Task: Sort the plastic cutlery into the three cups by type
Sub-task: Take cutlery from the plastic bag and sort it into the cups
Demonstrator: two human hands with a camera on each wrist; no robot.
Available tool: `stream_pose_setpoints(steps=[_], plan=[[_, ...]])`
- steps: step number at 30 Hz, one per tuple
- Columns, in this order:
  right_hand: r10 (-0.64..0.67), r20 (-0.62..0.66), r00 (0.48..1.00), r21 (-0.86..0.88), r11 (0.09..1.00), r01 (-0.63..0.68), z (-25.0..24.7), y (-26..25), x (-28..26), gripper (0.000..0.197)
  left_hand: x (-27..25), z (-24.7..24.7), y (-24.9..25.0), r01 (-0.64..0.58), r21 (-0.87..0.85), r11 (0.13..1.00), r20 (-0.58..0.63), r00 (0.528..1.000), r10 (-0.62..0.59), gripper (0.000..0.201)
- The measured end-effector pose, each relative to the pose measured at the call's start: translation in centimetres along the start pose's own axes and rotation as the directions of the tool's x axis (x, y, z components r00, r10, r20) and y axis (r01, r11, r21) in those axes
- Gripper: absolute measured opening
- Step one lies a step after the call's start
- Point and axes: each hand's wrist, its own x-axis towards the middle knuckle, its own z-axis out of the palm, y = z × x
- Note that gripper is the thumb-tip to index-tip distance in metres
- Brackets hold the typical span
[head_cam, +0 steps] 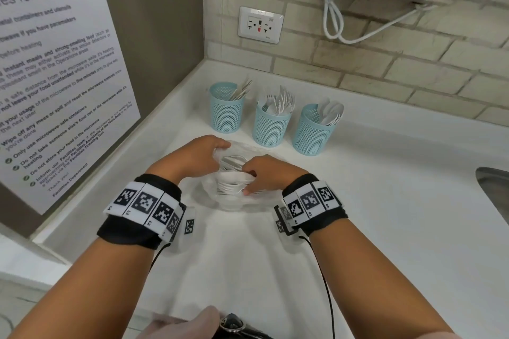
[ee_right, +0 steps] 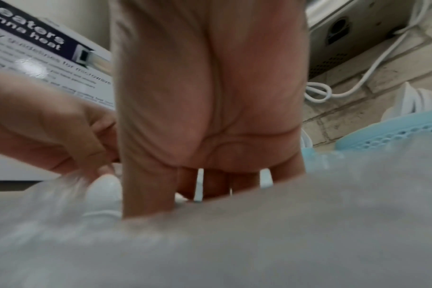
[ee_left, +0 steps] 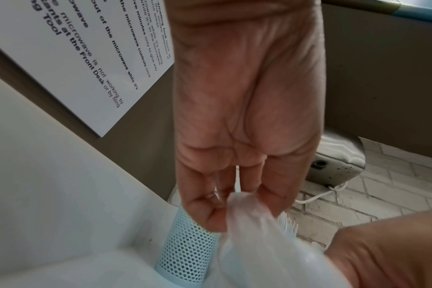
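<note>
On the white counter [head_cam: 385, 173] in the corner of a brick-tiled wall [head_cam: 358, 58], a clear plastic bag [head_cam: 242, 201] lies in front of the person, and both hands are at it. To the left a large sign [head_cam: 55, 77] about microwave use hangs on the side wall, and a power outlet [head_cam: 260, 25] sits on the back wall with a white cord [head_cam: 334, 22] looping down beside it. The edge of a metal sink [head_cam: 495, 190] shows at the far right.

Behind the bag stand three blue mesh cups in a row: the left cup [head_cam: 226, 107] holds a few pieces leaning to the right, the middle cup [head_cam: 271, 124] holds forks, and the right cup [head_cam: 314, 129] holds spoons.

Inside the bag is a bunch of white cutlery [head_cam: 234, 176]. The left hand [head_cam: 203, 155] pinches the far rim of the bag between thumb and fingers, lifting it open. The right hand [head_cam: 268, 173] reaches into the bag with its fingers curled round several of the white pieces. Both wrists wear black bands with printed square markers.
</note>
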Motion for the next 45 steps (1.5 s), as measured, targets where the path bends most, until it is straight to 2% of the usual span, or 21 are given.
stream_pose_setpoints(steps=[5, 7, 8, 9, 11, 12, 13, 15, 17, 19, 20, 24, 27, 29, 30, 34, 35, 38, 41, 43, 45], plan=[[-0.007, -0.033, 0.999, 0.156, 0.988, 0.012, -1.4, 1.6, -0.7, 0.011, 0.0, -0.3, 0.0, 0.013, -0.007, 1.000, 0.002, 1.000, -0.013, 0.059], [-0.016, -0.099, 0.995, 0.278, 0.960, 0.043, -2.3, 2.0, -1.2, 0.013, 0.1, -0.6, 0.0, 0.028, 0.010, 1.000, 0.000, 1.000, -0.028, 0.058], [-0.015, -0.158, 0.987, 0.411, 0.908, 0.080, -2.8, 2.2, -1.4, 0.011, 0.2, -0.7, 0.2, 0.018, 0.030, 0.999, -0.020, 1.000, -0.018, 0.059], [-0.009, -0.229, 0.973, 0.564, 0.814, 0.140, -3.2, 2.3, -1.6, 0.008, 0.3, -0.7, 0.5, -0.010, 0.009, 1.000, -0.045, 0.999, 0.011, 0.061], [0.050, -0.348, 0.936, 0.801, 0.535, 0.269, -3.8, 2.4, -1.3, 0.009, 0.5, -0.4, 1.6, -0.082, -0.237, 0.968, -0.067, 0.995, 0.068, 0.065], [0.090, -0.378, 0.922, 0.857, 0.412, 0.311, -4.1, 2.3, -1.1, 0.010, 0.7, -0.2, 2.1, -0.101, -0.394, 0.913, -0.045, 0.995, 0.090, 0.063], [0.128, -0.390, 0.912, 0.884, 0.329, 0.332, -4.3, 2.1, -0.8, 0.010, 0.9, 0.1, 2.7, -0.106, -0.514, 0.851, -0.007, 0.993, 0.119, 0.057], [0.158, -0.393, 0.906, 0.899, 0.274, 0.342, -4.5, 1.6, -0.3, 0.012, 1.5, 0.8, 3.5, -0.092, -0.626, 0.774, 0.065, 0.983, 0.170, 0.038], [0.160, -0.386, 0.909, 0.893, 0.313, 0.324, -4.2, 1.1, 0.0, 0.015, 1.9, 1.5, 4.1, -0.054, -0.722, 0.689, 0.107, 0.976, 0.188, 0.030], [0.160, -0.381, 0.911, 0.889, 0.335, 0.312, -3.8, 1.0, 0.1, 0.015, 2.2, 1.9, 4.3, -0.022, -0.764, 0.645, 0.120, 0.977, 0.176, 0.028], [0.161, -0.366, 0.917, 0.899, 0.315, 0.304, -3.5, 1.1, 0.2, 0.017, 2.3, 2.1, 4.3, -0.010, -0.780, 0.626, 0.124, 0.978, 0.170, 0.027], [0.152, -0.279, 0.948, 0.948, 0.203, 0.246, -3.1, 1.4, 0.4, 0.024, 2.4, 2.8, 3.8, 0.078, -0.892, 0.444, 0.153, 0.979, 0.136, 0.029], [0.146, -0.248, 0.958, 0.943, 0.265, 0.204, -3.0, 1.4, 0.4, 0.020, 2.6, 3.2, 3.6, 0.108, -0.919, 0.379, 0.158, 0.982, 0.104, 0.025], [0.205, -0.273, 0.940, 0.921, 0.338, 0.193, -2.9, 1.2, 0.6, 0.020, 2.7, 3.4, 3.5, 0.096, -0.911, 0.400, 0.137, 0.988, 0.075, 0.024], [0.258, -0.314, 0.914, 0.906, 0.369, 0.207, -2.8, 1.2, 0.7, 0.023, 2.7, 3.4, 3.4, 0.084, -0.899, 0.429, 0.117, 0.992, 0.052, 0.022], [0.502, -0.509, 0.700, 0.852, 0.408, 0.327, -2.7, 1.2, 1.3, 0.051, 2.8, 3.6, 3.2, 0.041, -0.848, 0.529, 0.025, 0.999, -0.039, 0.017], [0.516, -0.531, 0.672, 0.840, 0.426, 0.336, -2.7, 1.4, 1.3, 0.058, 2.8, 3.6, 3.1, 0.036, -0.840, 0.542, 0.012, 0.999, -0.049, 0.017], [0.472, -0.578, 0.666, 0.800, 0.490, 0.347, -2.7, 1.7, 1.5, 0.063, 2.9, 3.8, 2.8, 0.028, -0.829, 0.559, -0.007, 0.998, -0.060, 0.018], [0.426, -0.615, 0.664, 0.746, 0.586, 0.315, -2.7, 1.8, 1.7, 0.053, 2.8, 3.9, 2.6, 0.027, -0.830, 0.557, -0.004, 0.999, -0.054, 0.018], [0.431, -0.593, 0.680, 0.758, 0.583, 0.292, -2.7, 1.7, 1.7, 0.045, 2.8, 4.0, 2.6, 0.026, -0.830, 0.558, -0.006, 0.998, -0.055, 0.019], [0.452, -0.543, 0.708, 0.800, 0.534, 0.273, -2.8, 1.8, 1.7, 0.042, 2.8, 4.2, 2.5, 0.031, -0.820, 0.571, -0.012, 0.997, -0.070, 0.021]])
